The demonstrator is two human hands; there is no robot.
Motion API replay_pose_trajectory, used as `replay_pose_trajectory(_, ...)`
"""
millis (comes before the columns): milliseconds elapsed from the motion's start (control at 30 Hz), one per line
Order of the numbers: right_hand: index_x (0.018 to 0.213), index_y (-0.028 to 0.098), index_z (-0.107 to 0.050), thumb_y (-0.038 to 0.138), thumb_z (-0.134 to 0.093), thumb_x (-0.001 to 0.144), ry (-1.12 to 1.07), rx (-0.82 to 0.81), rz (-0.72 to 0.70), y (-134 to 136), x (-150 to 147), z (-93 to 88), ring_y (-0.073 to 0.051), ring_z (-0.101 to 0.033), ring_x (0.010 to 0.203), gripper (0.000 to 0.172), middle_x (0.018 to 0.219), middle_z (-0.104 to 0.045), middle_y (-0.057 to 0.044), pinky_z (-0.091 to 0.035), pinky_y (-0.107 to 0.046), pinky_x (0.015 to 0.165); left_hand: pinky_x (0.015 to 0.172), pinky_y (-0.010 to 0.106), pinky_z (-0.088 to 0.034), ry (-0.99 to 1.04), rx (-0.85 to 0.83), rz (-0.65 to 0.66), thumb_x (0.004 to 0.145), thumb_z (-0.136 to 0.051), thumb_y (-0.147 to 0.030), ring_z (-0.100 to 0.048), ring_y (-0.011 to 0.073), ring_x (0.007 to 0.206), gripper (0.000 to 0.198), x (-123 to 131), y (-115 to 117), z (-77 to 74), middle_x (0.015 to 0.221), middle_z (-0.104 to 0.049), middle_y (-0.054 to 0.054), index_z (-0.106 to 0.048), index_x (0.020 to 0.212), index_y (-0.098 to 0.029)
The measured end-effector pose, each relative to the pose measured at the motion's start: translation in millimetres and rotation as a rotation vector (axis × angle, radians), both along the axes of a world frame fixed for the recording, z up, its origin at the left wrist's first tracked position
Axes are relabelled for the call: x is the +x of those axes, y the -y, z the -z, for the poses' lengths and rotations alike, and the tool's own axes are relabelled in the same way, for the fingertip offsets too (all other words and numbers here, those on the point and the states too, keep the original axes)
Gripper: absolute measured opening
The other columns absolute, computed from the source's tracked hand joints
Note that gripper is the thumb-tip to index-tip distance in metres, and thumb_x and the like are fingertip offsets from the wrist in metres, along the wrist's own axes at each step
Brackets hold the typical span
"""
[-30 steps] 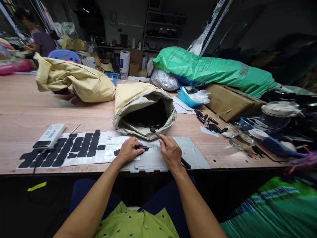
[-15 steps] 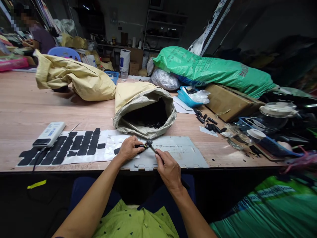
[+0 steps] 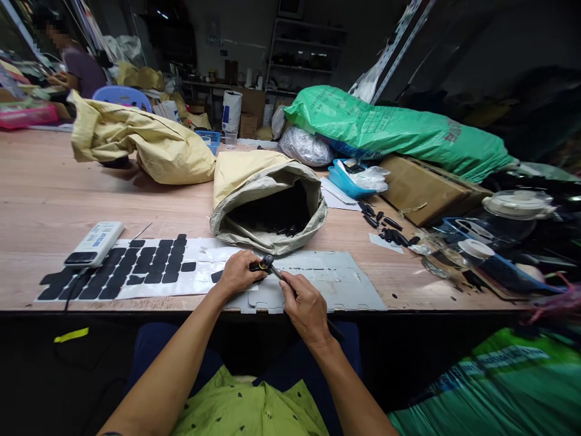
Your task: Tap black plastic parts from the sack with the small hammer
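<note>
My left hand (image 3: 239, 274) is closed on a small black part (image 3: 260, 278), low over the grey board (image 3: 327, 281); its exact kind is hidden by the fingers. In my right hand (image 3: 305, 303) is a small hammer (image 3: 275, 272) with a metal shaft and a rounded dark head. The hammer's head is at the black part, right by my left fingertips, and its dark handle sticks out behind my right palm. Just beyond both hands, a paper sack (image 3: 218, 215) lies with its mouth toward me, black pieces inside.
To the left, black stickers (image 3: 170, 260) sit on white backing sheets beside a white power strip (image 3: 97, 242). Loose black parts (image 3: 391, 235) lie on the right, near a cardboard box (image 3: 426, 184) and a green sack (image 3: 390, 130). A person (image 3: 82, 69) sits far left.
The hammer's head has shifted slightly left and down toward the black part, my right hand moving with it. The whole view has swung a little, so everything sits slightly further right.
</note>
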State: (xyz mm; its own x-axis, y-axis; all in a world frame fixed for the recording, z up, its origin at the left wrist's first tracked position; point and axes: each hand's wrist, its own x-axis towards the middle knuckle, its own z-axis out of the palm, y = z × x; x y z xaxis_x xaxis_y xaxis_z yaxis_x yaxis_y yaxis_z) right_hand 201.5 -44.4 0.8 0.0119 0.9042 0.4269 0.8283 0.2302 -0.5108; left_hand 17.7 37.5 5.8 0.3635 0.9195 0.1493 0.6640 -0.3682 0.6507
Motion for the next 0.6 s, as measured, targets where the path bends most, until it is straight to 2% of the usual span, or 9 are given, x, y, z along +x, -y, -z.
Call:
replay_pose_trajectory(200, 0.113, 0.023, -0.069, 0.027, -0.052, 0.093, 0.126, 0.114, 0.117, -36.0, 23.3, -3.4, -0.018, -0.062, 0.089, 0.027, 0.095, -0.071, -0.004, -0.043, -0.027, 0.077, 0.072, 0.028, -0.040, 0.009, 0.006, -0.010, 0.073, -0.077, -0.028, -0.055, 0.0173, 0.080, 0.013, 0.3, 0.6, 0.4, 0.078, -0.060, 0.000, -0.074, 0.084, -0.020)
replay_pose_trajectory(333, 0.108, 0.022, -0.071, 0.023, -0.055, 0.091, 0.252, 0.128, 0.160, -56.8, 35.4, 7.3, -0.018, -0.057, 0.083, 0.024, 0.088, -0.068, -0.004, -0.039, -0.028, 0.074, 0.072, 0.028, -0.040, 0.004, 0.000, -0.015, 0.073, -0.077, -0.027, -0.055, 0.0176, 0.081, 0.014, 0.4, 1.9, -0.9, 0.078, -0.060, 0.000, -0.074, 0.085, -0.020)
replay_pose_trajectory(467, 0.109, 0.022, -0.070, 0.020, -0.057, 0.089, 0.300, 0.115, 0.134, -60.6, 37.2, 20.2, -0.017, -0.054, 0.082, 0.024, 0.089, -0.067, -0.003, -0.038, -0.028, 0.074, 0.071, 0.029, -0.040, 0.002, 0.002, -0.005, 0.074, -0.077, -0.028, -0.055, 0.0177, 0.081, 0.015, 0.5, 1.5, -0.6, 0.079, -0.060, 0.001, -0.074, 0.086, -0.019)
replay_pose_trajectory(600, 0.109, 0.023, -0.070, 0.021, -0.057, 0.089, 0.301, 0.103, 0.122, -59.6, 36.8, 22.3, -0.018, -0.052, 0.083, 0.024, 0.089, -0.066, -0.003, -0.037, -0.028, 0.074, 0.071, 0.029, -0.041, 0.036, 0.006, 0.000, 0.074, -0.076, -0.028, -0.055, 0.0177, 0.080, 0.013, -0.3, -0.8, -0.1, 0.077, -0.060, 0.001, -0.072, 0.082, -0.019)
